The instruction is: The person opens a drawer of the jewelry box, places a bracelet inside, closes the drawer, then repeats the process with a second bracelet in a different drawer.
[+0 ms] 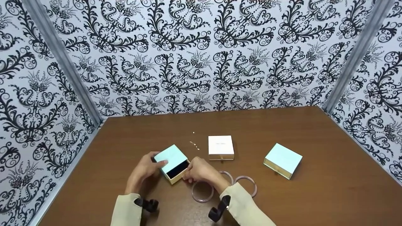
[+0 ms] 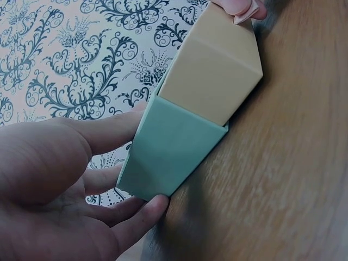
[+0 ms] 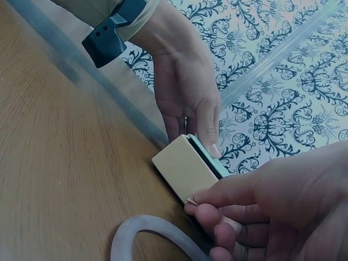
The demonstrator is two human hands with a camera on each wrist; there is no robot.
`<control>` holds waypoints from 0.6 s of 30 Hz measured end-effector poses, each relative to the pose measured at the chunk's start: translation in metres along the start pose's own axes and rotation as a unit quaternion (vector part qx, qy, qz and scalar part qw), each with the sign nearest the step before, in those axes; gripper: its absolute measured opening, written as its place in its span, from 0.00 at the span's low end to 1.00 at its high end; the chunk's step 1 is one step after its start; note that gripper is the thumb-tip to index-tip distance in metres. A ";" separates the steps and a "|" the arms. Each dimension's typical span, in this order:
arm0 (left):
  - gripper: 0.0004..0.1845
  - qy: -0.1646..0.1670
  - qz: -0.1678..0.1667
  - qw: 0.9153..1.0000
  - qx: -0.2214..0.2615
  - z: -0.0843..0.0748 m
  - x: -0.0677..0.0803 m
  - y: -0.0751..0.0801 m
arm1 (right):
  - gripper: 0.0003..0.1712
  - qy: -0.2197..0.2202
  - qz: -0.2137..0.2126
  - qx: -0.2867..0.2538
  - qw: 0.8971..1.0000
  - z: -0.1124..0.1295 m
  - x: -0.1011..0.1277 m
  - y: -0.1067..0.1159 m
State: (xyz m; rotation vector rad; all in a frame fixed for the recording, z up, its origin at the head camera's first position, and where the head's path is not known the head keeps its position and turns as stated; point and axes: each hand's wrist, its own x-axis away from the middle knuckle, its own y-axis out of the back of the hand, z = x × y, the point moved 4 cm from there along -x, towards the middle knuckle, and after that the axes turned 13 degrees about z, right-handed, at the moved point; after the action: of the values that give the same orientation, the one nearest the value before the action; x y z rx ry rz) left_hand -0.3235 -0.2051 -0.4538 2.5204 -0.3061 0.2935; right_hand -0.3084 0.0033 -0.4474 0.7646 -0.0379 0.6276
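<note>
A mint-green drawer box stands tilted in angle on the table, its cream drawer pulled partway out, with a dark inside showing in the head view. My left hand grips the green sleeve, thumb on top and fingers around its side and back. At the drawer's front, my right hand pinches a small ribbon tab between thumb and finger. Below and beside the right hand lie pale purple bangles, one partly hidden by the forearm.
A white drawer box sits beyond the right hand. Farther right is another mint-green box, closed. Several tiny white pieces are scattered on the brown table. Patterned walls enclose the back and sides.
</note>
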 end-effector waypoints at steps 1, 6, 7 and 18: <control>0.33 0.001 0.001 1.000 -0.001 0.000 0.000 0.000 | 0.12 0.000 -0.002 0.001 1.000 0.000 0.000 0.000; 0.35 0.007 0.004 1.000 -0.003 -0.001 0.000 0.000 | 0.11 -0.001 -0.006 0.002 1.000 0.000 0.001 0.001; 0.35 0.006 0.005 1.000 -0.004 -0.001 -0.001 0.000 | 0.11 -0.002 -0.006 0.002 1.000 0.000 0.001 0.001; 0.31 -0.016 -0.001 1.000 0.002 -0.001 -0.001 0.000 | 0.12 -0.015 -0.003 0.010 1.000 0.001 0.003 0.002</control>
State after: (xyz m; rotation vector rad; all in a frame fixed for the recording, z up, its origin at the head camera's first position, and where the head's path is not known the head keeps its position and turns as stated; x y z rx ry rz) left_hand -0.3247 -0.2045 -0.4528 2.5315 -0.3150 0.2523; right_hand -0.3070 0.0054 -0.4452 0.7926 -0.0574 0.6109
